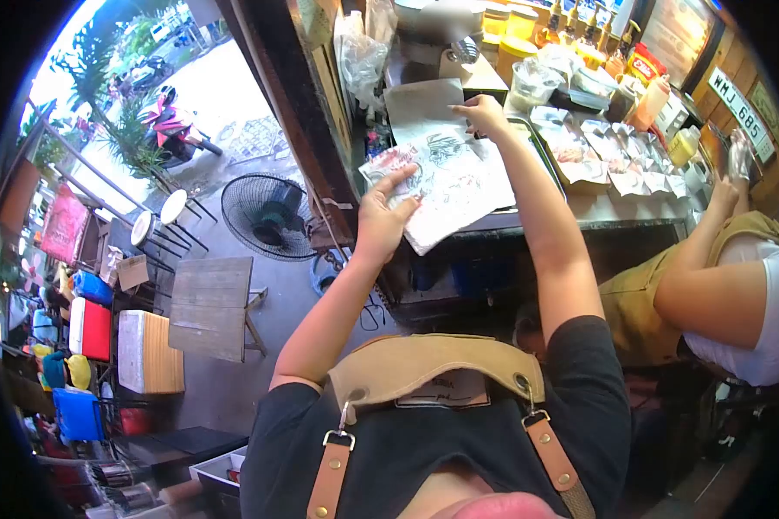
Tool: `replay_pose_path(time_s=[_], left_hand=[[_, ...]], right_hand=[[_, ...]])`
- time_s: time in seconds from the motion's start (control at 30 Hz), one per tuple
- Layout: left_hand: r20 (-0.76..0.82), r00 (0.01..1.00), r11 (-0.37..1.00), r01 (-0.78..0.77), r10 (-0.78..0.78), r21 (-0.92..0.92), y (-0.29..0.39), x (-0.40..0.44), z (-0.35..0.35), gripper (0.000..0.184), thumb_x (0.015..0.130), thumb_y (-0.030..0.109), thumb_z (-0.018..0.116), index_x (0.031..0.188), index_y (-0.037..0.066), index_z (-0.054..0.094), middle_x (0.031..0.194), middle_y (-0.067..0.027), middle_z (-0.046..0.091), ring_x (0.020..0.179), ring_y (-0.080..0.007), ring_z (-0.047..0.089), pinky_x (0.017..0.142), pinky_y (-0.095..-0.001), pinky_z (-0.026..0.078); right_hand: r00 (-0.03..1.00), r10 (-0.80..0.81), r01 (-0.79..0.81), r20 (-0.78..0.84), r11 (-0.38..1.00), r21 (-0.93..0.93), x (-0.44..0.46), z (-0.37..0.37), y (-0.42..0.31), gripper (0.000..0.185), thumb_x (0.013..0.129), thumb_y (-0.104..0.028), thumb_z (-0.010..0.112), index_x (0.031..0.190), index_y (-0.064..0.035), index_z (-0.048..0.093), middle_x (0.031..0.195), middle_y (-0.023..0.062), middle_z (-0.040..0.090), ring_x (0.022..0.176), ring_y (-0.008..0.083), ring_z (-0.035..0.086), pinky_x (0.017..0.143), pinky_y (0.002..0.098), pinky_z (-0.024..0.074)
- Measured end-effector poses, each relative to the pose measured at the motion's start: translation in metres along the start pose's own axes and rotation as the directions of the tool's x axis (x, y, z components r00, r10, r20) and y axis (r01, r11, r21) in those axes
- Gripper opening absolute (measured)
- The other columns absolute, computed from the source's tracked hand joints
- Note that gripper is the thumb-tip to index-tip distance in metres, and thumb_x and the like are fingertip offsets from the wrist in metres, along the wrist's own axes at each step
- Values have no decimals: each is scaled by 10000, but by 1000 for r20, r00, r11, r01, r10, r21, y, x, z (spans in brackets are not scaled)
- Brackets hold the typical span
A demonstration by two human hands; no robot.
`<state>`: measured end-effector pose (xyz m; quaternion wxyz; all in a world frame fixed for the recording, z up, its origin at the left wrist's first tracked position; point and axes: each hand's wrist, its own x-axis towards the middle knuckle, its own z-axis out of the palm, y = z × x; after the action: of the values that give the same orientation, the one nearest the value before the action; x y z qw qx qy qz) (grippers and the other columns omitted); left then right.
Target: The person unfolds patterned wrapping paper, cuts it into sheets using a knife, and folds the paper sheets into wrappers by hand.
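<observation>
My left hand grips a stack of white printed paper sheets by its left side, thumb on top. The stack hangs over the front edge of the counter. At the far end of the stack, my right hand pinches the edge of a plain greyish sheet, which stands raised behind the printed ones. Just right of the stack lies a dark-rimmed tray, partly hidden by my right forearm. Several paper-lined food trays with pale pinkish contents sit further right.
Sauce bottles, yellow-lidded tubs and a clear plastic container crowd the counter's back. A co-worker's gloved hand is at the right. Left of the counter stand a fan, a wooden folding table and stools.
</observation>
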<state>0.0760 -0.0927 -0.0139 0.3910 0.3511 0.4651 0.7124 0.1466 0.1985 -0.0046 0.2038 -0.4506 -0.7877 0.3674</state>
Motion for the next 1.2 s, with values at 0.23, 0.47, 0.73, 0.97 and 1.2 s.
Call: replay_pose_path(time_s=[0.23, 0.47, 0.73, 0.97, 1.2], left_hand=[[-89, 996, 998, -33, 28, -54, -19, -1, 1, 456, 824, -81, 512, 1270, -8, 453, 1230, -126, 513, 1120, -152, 476, 959, -261, 360], [-69, 987, 915, 104, -142, -391, -5, -9, 29, 475, 951, 328, 418, 1350, 85, 331, 1293, -64, 428, 1145, -168, 458, 895, -383, 428], [-33, 987, 923, 134, -156, -360, -14, 5, 28, 393, 905, 54, 389, 1292, 29, 327, 1204, -120, 492, 1074, -199, 527, 892, -321, 447], [-144, 970, 950, 150, -195, -275, -26, 18, 6, 385, 889, 68, 429, 1266, 12, 379, 1184, -119, 510, 1094, -200, 503, 954, -334, 395], [-127, 968, 963, 193, -219, -188, -23, 22, -4, 418, 919, 155, 414, 1302, 5, 343, 1220, -136, 484, 1096, -224, 517, 911, -345, 442]], right_hand=[[954, -143, 156, -263, 987, 28, -1, 1, -2, 276, 666, -207, 730, 837, -3, 659, 798, 107, 648, 754, 215, 597, 688, 360, 442], [565, -820, 476, -90, 414, -776, -189, 29, -60, 178, 724, -143, 580, 874, -56, 616, 832, 75, 576, 879, 243, 545, 790, 384, 390], [736, -674, 538, -63, 640, -549, -228, 31, -47, 296, 787, -238, 596, 1021, -56, 608, 963, 82, 559, 943, 243, 528, 850, 382, 378], [924, -355, 263, -144, 861, -435, -214, -48, 23, 338, 778, -59, 563, 1115, -44, 564, 1190, 161, 513, 1099, 307, 497, 935, 356, 400], [843, -536, 480, 39, 718, -503, -202, -66, 73, 459, 716, 51, 465, 1162, -37, 530, 1166, 150, 548, 1107, 298, 501, 963, 356, 398]])
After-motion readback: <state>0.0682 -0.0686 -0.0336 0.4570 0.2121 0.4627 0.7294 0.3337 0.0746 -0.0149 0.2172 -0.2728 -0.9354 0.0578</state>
